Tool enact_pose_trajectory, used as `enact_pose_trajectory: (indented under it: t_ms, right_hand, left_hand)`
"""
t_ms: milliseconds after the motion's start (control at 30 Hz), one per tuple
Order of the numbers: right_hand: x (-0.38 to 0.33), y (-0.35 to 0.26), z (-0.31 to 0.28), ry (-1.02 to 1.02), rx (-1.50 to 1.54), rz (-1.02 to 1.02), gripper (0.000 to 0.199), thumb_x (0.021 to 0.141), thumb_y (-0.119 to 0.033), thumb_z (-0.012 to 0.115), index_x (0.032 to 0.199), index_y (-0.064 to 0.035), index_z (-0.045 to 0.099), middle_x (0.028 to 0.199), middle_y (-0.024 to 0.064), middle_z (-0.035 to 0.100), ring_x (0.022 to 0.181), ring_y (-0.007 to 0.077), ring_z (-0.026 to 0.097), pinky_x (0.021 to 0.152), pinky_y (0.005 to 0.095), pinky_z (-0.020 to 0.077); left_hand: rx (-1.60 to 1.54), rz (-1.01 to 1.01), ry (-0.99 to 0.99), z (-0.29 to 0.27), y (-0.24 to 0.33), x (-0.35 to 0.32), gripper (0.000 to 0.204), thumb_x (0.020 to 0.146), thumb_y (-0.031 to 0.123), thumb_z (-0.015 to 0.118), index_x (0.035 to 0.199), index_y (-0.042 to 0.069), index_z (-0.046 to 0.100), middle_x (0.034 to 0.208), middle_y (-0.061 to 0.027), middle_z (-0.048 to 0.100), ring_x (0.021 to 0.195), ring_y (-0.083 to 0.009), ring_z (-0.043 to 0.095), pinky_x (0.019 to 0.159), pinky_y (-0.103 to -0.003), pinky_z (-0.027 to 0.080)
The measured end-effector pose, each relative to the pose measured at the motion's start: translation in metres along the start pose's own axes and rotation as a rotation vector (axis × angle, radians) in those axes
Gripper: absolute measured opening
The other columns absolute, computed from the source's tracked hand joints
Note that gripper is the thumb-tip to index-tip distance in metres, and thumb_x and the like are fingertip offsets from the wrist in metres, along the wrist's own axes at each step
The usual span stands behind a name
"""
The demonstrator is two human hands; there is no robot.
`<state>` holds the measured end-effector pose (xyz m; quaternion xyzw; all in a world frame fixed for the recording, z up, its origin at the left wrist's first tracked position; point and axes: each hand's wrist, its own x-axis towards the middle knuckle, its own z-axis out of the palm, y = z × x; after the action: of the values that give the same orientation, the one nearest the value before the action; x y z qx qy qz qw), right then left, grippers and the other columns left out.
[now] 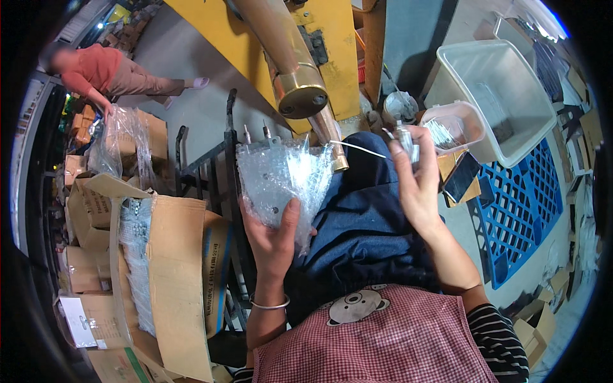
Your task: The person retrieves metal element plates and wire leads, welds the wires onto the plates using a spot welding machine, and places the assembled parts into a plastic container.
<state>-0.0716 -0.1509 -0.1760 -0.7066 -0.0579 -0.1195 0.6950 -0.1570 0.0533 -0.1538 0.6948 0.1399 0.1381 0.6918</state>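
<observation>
1. Left hand (274, 239) closed around a bubble-wrap pouch (281, 175), held upright over the lap, metal pins poking from the open top, likely for easy reach.
2. Right hand (415, 185) raised, fingers pinched on a small metal part (403, 137) with a thin wire, close to a small clear tub (454, 126).
3. Large grey bin (511, 121) behind it.
4. Open cardboard box (172, 268) of more wrapped pieces at left, within arm's reach.
</observation>
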Motion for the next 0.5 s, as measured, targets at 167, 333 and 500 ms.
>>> enact_pose_trajectory:
  t_ms: [167, 333, 500]
  right_hand:
    - [-0.001, -0.004, -0.010, 0.089, 0.045, -0.012, 0.011, 0.095, -0.007, 0.060, 0.104, -0.0021, 0.055, 0.092, 0.0012, 0.061, 0.085, 0.0070, 0.054, 0.079, 0.0225, 0.0443]
    - [-0.003, -0.016, -0.005, 0.018, 0.113, 0.086, 0.013, 0.094, -0.006, 0.062, 0.105, -0.0017, 0.057, 0.094, 0.0002, 0.061, 0.085, 0.0062, 0.055, 0.080, 0.0218, 0.0441]
    - [-0.002, -0.012, 0.008, -0.065, 0.107, 0.041, 0.012, 0.093, -0.006, 0.063, 0.103, -0.0012, 0.059, 0.091, -0.0015, 0.061, 0.082, 0.0043, 0.053, 0.076, 0.0202, 0.0427]
  left_hand:
    - [0.157, 0.130, 0.021, -0.003, -0.009, -0.005, 0.067, 0.085, 0.012, 0.074, 0.131, -0.004, 0.028, 0.121, -0.0181, 0.050, 0.107, -0.0221, 0.057, 0.088, -0.032, 0.051]
    - [0.142, 0.125, 0.033, -0.004, -0.014, -0.013, 0.070, 0.084, 0.012, 0.075, 0.132, -0.005, 0.027, 0.121, -0.0179, 0.050, 0.109, -0.0221, 0.056, 0.090, -0.032, 0.049]
    - [0.250, 0.181, -0.004, 0.004, -0.009, -0.015, 0.068, 0.083, 0.010, 0.076, 0.130, -0.003, 0.029, 0.120, -0.0171, 0.054, 0.106, -0.0212, 0.059, 0.086, -0.030, 0.051]
